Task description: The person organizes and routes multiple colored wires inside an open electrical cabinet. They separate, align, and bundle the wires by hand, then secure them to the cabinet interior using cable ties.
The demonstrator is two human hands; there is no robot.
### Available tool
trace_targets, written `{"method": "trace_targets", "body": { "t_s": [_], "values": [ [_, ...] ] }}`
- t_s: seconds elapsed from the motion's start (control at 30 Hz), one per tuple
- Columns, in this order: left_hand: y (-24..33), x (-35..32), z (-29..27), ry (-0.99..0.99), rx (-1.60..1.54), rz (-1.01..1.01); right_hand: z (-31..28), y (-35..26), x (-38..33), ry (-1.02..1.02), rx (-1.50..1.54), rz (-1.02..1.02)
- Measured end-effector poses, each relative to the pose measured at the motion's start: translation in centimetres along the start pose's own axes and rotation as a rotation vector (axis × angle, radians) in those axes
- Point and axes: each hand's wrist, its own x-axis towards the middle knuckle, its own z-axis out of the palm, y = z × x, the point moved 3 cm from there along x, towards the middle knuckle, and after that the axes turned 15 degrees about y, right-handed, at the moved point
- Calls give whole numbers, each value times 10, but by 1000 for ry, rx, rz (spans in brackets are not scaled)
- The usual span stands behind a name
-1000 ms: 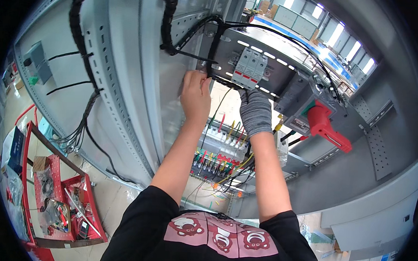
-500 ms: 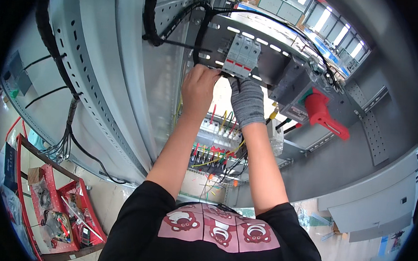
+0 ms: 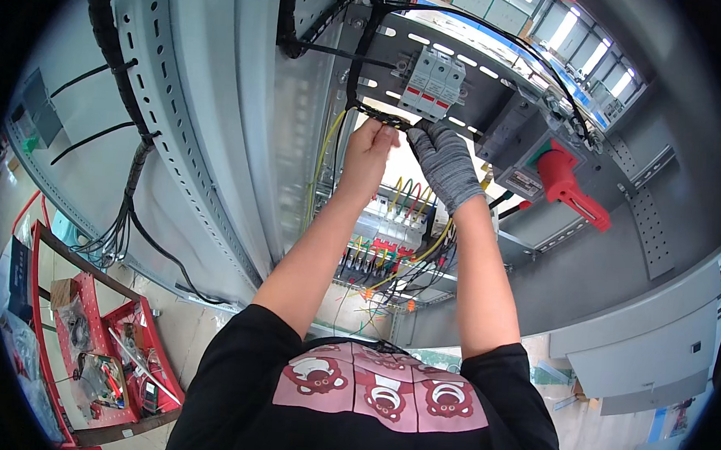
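Since earlier, both my hands rose: bare left hand (image 3: 370, 148) and gloved right hand (image 3: 444, 160) each pinch the black cable bundle (image 3: 380, 116), lying left-right under white breakers (image 3: 433, 82)

Cabinet panels (image 3: 220, 95) pale grey with rows of punched slots; cable bundle (image 3: 365, 54) black; breaker block (image 3: 433, 82) white; rotary switch handle (image 3: 566, 183) bright red on a dark grey housing (image 3: 516, 139). Right hand (image 3: 445, 164) in a speckled grey knit glove, left hand (image 3: 371, 148) bare; lower wiring (image 3: 403, 199) yellow, green, red and black. T-shirt (image 3: 367, 405) black with a pink panel of dark red bear figures; tool cart (image 3: 101, 350) red.
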Motion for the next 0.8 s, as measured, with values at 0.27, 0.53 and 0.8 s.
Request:
{"method": "trace_targets", "body": {
  "t_s": [0.27,0.53,0.8],
  "values": [
    [4,0,-9,19,189,248,3,10,-3,-243,320,281],
    [31,-25,-23,-194,-463,-121,-24,-14,-38,-501,914,775],
    [46,-30,-14,-321,-557,-99,-33,-23,-42,-609,1029,754]
  ]
}}
